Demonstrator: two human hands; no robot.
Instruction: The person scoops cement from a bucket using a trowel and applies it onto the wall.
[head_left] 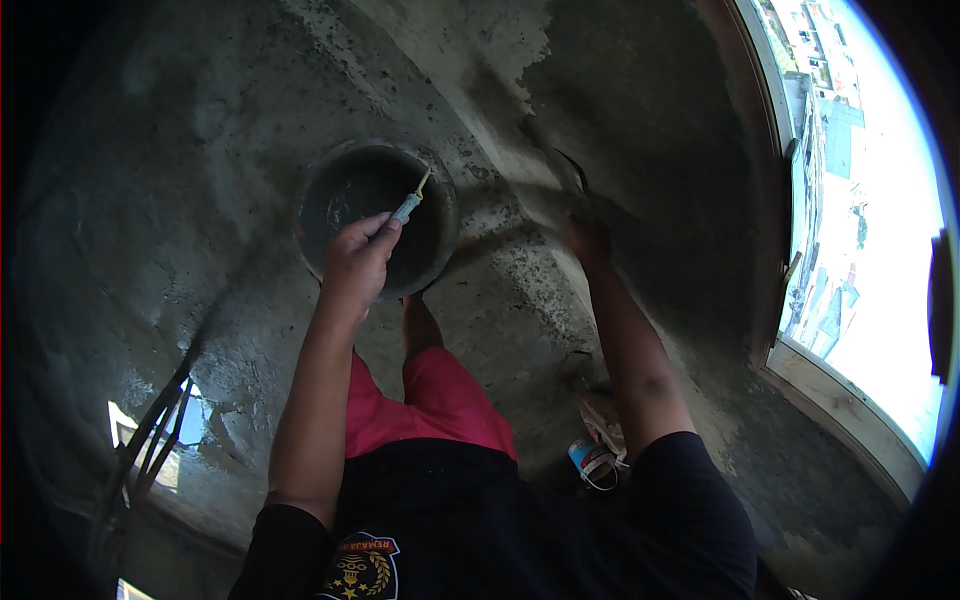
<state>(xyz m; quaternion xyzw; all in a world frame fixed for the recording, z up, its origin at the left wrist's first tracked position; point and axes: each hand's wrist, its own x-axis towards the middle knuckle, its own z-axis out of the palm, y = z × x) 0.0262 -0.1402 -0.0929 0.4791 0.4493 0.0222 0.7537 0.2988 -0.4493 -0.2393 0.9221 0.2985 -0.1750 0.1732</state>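
Observation:
My left hand is closed round a slim, pale green-and-white tool with a narrow tan tip pointing away from me. Its exact kind is unclear. Under that hand stands a round, dark grey tub, whose shaded inside looks wet and grey. Farther right, my right hand is closed near the cement-covered wall. A thin, dark, curved tool extends from its fingers; it is too shaded to name, and its handle is hidden.
A window opening with a pale frame lies to the right. Near my right elbow are a small blue-and-white can and a crumpled tan bag. Dark rods or cables cross the wet grey floor at left.

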